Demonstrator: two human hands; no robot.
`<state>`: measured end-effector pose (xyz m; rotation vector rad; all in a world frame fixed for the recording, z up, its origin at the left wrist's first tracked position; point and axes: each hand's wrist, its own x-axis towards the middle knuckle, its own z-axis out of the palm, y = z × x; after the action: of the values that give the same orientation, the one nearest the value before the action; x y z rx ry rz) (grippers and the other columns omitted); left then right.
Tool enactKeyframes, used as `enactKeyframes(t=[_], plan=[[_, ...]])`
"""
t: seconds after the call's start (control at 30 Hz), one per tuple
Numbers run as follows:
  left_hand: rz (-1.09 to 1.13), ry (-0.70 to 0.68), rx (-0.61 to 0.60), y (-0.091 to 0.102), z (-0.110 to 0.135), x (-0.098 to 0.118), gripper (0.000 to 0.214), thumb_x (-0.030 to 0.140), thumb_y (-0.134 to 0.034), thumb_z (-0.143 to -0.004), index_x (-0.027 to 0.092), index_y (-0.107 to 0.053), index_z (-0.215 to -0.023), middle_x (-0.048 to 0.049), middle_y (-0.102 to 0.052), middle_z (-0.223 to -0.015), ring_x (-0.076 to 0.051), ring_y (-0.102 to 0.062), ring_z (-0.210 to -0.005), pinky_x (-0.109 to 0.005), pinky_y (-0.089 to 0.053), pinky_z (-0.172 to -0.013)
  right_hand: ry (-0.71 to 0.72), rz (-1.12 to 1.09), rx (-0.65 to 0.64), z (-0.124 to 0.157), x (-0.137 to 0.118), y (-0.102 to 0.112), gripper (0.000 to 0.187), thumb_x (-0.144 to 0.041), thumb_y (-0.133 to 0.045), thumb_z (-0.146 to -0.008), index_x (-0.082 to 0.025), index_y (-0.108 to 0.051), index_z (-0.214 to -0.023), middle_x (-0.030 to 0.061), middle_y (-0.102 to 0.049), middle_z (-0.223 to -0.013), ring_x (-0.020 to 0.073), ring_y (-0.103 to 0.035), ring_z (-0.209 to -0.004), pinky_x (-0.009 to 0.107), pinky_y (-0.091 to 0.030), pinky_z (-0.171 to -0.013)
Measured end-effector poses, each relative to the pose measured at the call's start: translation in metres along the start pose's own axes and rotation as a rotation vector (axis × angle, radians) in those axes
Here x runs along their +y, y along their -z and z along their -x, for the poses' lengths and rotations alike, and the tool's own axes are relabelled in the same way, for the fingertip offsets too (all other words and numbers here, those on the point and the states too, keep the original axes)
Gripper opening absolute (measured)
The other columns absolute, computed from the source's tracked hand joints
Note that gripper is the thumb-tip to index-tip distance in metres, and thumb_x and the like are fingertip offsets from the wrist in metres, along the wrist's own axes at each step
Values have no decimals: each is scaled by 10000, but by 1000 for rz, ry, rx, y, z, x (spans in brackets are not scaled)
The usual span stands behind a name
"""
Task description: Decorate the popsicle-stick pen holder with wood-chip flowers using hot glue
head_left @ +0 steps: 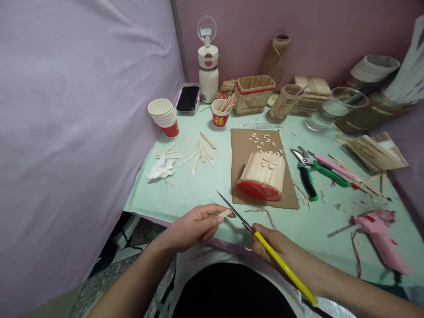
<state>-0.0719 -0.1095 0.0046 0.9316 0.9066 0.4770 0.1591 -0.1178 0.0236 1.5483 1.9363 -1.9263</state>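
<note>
My left hand (202, 223) pinches a short flat wooden stick (225, 213) between thumb and fingers near the table's front edge. In my right hand (270, 245) is a pair of slim scissors (281, 263) with a long yellow handle. Their pointed metal blades reach up and left, meeting the end of the stick; whether they are apart is too fine to tell. Beyond my hands, a stick-covered pot (263, 174) with a red base lies on its side on a brown cardboard sheet (240, 141). A small petal shape of wood pieces is fixed to it.
Loose sticks (202, 152) and a crumpled tissue (160, 169) lie left. Paper cups (162, 115) and a red cup (220, 115) stand behind. On the right are green-handled pruners (308, 170), a pink glue gun (379, 238) and a clear plastic cup (331, 110).
</note>
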Motion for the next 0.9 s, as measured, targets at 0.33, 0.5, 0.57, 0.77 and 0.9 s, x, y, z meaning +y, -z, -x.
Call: enactKeyframes(t=[0.33,0.5,0.57,0.77,0.9], plan=[[42,92,-1,8,-5,-3,306,386,-598,-826,134,-693,-971,91,-331,-424,-60,-216,-431,-230,-142,-472,-50,24,-22,1,17,2,281,-435,-563,-829,-212,-428,-723,-30,-497,-675,124,-414,-609,249,-356,-552],[75,116,-3,13,-7,-4,278,368,-611,-817,114,-701,-889,90,-326,-415,-50,-211,-421,-231,-141,-461,-56,-34,-51,2,18,8,294,-442,-539,-833,-215,-415,-693,-36,-469,-630,122,-407,-582,244,-348,-527],[66,120,-4,14,-7,-3,276,367,-604,-825,116,-697,-890,88,-331,-419,-50,-212,-423,-234,-131,-460,-52,-61,-38,2,16,13,304,-473,-494,-846,-220,-422,-695,-27,-462,-633,130,-411,-581,252,-367,-527],[89,80,139,6,-10,3,306,376,-590,-836,122,-649,-996,104,-280,-441,-57,-169,-432,-240,-86,-458,51,-31,37,6,19,18,398,-615,-441,-841,-224,-513,-834,30,-556,-761,185,-523,-703,303,-475,-625],[120,-24,228,-9,-15,2,295,407,-535,-868,141,-612,-972,95,-300,-458,-66,-205,-451,-228,-127,-467,91,-23,84,7,21,12,431,-640,-438,-837,-222,-536,-870,42,-586,-778,196,-551,-739,310,-503,-654]])
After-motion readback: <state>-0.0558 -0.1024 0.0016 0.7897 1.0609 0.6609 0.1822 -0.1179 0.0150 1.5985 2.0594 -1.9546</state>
